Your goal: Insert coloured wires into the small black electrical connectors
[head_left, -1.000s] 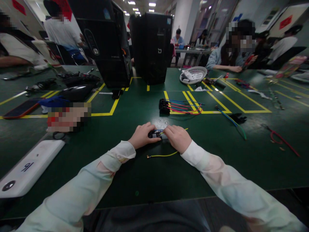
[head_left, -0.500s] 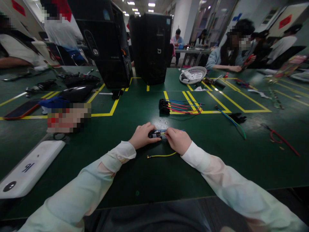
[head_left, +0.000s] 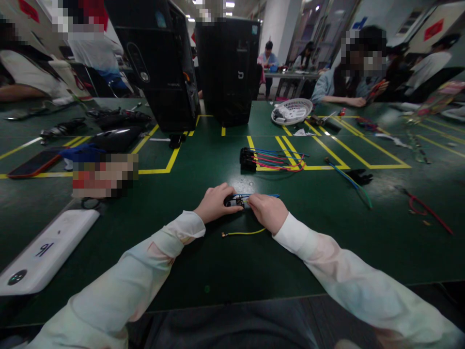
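Note:
My left hand (head_left: pixel 215 204) is closed around a small black plastic connector (head_left: pixel 240 200), with the thumb along its near side. From the right, my right hand (head_left: pixel 269 212) pinches a thin wire at the connector's open side; the fingertips hide where the two meet. A blue wire (head_left: pixel 273 196) runs out of the connector behind the right fingers. On the green table below lies a yellow wire (head_left: pixel 242 234) with a metal terminal at its left end; its other end passes under my right hand.
Beyond my hands sits a group of black connectors (head_left: pixel 248 160) with blue and red wires. Loose wires (head_left: pixel 350 180) lie to the right, a white panel (head_left: pixel 51 252) to the left. Two black computer cases (head_left: pixel 228 72) and a white basket (head_left: pixel 290 112) stand farther back. A person (head_left: pixel 348 72) sits across.
The view has shifted very slightly. Both hands keep their places at the connector, and the wires on the table lie as before.

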A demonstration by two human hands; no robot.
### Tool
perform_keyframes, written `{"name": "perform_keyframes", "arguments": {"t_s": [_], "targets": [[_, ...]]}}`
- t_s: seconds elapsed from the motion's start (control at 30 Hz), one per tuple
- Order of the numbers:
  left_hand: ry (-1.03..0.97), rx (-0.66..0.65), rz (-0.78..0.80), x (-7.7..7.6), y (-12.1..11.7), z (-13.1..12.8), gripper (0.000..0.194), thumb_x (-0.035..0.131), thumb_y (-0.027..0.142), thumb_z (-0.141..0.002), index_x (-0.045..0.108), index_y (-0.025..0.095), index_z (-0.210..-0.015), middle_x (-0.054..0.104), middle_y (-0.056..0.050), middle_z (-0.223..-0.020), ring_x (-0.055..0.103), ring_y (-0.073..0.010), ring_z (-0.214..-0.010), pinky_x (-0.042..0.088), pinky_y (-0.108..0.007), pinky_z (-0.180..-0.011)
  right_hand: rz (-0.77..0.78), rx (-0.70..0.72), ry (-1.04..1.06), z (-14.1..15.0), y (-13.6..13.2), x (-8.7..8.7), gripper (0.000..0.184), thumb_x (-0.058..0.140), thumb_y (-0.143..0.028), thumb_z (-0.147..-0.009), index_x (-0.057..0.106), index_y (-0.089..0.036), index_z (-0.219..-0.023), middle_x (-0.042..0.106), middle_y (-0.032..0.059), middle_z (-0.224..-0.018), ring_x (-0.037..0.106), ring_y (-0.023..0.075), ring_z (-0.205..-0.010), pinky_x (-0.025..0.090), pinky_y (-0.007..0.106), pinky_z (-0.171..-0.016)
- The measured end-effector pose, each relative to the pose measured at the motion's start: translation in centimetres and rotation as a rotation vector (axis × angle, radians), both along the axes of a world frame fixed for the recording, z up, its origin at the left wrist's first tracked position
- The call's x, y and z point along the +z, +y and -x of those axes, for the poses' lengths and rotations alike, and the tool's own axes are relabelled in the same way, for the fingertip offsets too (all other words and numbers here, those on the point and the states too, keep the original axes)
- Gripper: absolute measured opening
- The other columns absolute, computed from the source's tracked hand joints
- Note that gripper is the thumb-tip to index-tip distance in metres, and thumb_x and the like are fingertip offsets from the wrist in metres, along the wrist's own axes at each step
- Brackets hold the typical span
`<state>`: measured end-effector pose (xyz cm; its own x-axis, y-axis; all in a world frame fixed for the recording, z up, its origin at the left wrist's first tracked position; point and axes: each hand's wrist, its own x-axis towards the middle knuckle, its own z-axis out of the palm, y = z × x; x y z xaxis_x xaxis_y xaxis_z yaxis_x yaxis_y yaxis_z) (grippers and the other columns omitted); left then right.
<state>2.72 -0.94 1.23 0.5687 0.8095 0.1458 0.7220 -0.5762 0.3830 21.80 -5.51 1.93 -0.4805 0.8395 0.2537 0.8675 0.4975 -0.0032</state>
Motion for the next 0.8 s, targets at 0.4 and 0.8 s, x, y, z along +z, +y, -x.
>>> {"name": "perform_keyframes", "arguments": {"t_s": [0.4,0.8], "targets": [[0.009,-0.007,-0.018,-0.08,0.01,0.05,0.042,0.053,0.059,-0.073,0.054,0.022,-0.092,0.051,-0.002,-0.093,0.05,-0.0202,-0.088,0.034,-0.032,-0.075,-0.044,0.05,0.022,-0.24,0.37,-0.34,0.016,0.038,-0.02,-0.089,0.053,-0.016,-0.085,0.06,0.0041,-0.079,0.053,0.014,-0.069,0.029,0.025,-0.059],[0.014,-0.003,-0.031,-0.12,0.01,-0.01,0.043,0.055,0.058,-0.071,0.054,0.021,-0.094,0.051,-0.002,-0.094,0.05,-0.0201,-0.088,0.034,-0.031,-0.073,-0.295,0.155,-0.048,-0.51,0.89,0.39,0.02,0.04,-0.021,-0.09,0.057,-0.017,-0.08,0.055,0.0042,-0.075,0.041,0.0164,-0.071,0.025,0.029,-0.064]]}}
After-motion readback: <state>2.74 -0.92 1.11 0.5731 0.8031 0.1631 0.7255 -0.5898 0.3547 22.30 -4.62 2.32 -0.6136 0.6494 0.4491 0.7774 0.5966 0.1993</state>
